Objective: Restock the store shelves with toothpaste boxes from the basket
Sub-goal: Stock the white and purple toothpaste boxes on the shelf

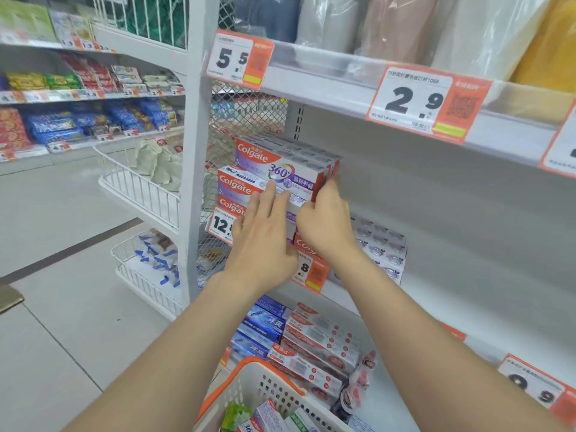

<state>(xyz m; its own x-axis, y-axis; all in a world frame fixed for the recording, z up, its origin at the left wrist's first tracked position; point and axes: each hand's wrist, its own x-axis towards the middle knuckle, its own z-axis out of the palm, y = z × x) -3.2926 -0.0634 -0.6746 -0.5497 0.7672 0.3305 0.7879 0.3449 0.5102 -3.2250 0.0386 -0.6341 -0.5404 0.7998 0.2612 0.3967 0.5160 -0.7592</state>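
Observation:
Several red, white and purple Colgate toothpaste boxes (274, 169) are stacked at the left end of the middle shelf (467, 275). My left hand (265, 235) lies with straight fingers flat against the fronts of the stacked boxes. My right hand (327, 219) touches the right end of the stack, its fingers curled at the box ends. A white basket with an orange rim (274, 385) sits at the bottom, with a few toothpaste boxes (268, 416) inside. A lower row of boxes (380, 251) lies to the right of the stack.
The shelf below carries blue boxes (265, 325) and red and white boxes (318, 341). Price tags (414, 101) hang on the upper shelf edge. Wire side baskets (143, 188) jut out at the left of the white upright (193, 151). Tiled floor (62, 322) lies at the left.

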